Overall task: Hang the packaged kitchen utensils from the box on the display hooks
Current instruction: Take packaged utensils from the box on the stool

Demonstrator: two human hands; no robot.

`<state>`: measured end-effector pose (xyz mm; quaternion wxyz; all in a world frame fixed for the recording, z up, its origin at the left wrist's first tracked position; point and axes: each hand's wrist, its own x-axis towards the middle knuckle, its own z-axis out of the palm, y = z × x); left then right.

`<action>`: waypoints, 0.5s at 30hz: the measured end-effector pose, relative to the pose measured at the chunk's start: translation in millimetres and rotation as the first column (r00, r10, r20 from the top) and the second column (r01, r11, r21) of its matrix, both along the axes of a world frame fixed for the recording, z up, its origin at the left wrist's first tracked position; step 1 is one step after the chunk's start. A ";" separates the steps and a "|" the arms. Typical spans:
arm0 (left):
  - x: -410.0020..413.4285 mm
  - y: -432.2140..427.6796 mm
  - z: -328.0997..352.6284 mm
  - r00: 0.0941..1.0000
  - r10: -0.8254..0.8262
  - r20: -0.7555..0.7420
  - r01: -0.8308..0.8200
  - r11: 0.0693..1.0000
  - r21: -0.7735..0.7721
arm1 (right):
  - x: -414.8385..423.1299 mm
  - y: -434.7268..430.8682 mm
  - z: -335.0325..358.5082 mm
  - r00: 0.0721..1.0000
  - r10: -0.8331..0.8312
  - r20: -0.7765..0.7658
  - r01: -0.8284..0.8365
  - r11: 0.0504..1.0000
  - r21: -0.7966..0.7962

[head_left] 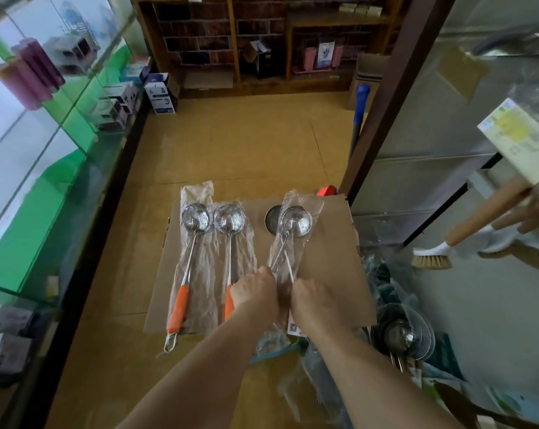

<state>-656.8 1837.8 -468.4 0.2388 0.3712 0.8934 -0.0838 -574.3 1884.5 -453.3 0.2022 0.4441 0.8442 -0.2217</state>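
Two steel ladles with orange handles, each in a clear plastic sleeve, lie side by side on a flat sheet of cardboard [330, 267]: the left ladle [187, 261] and the middle ladle [230, 243]. To their right a wrapped bundle of ladles [290, 233] is lifted at its handle end. My left hand [256, 297] and my right hand [316, 301] both grip that bundle's handles, close together. The handles are hidden under my fingers. My left hand also covers part of the middle ladle's orange handle.
The cardboard lies on a tan floor. A glass display case [45, 168] runs along the left. At right, a panel holds hanging wooden-handled brushes [466, 233]; below it lie steel strainers [404, 332] and plastic packaging. A wooden shelf unit [262, 41] stands at the back.
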 end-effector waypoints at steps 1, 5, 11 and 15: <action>0.2 2.1 1.5 1.000 0.002 0.012 -0.002 1.000 0.004 | -0.6 1.2 -0.1 1.000 0.007 0.005 -0.007 1.000 -0.003; -0.9 3.0 6.9 0.988 0.083 0.131 -0.099 0.988 0.119 | -3.3 6.7 -0.1 1.000 -0.001 -0.012 0.001 1.000 0.003; -4.2 0.7 21.1 0.933 0.168 0.319 -0.274 0.904 0.327 | -3.7 15.7 12.0 0.997 -0.058 -0.052 0.060 0.998 0.035; -8.5 0.3 19.8 0.876 0.223 0.428 -0.400 0.833 0.383 | -2.9 20.9 15.9 0.989 -0.125 -0.076 0.127 0.992 0.026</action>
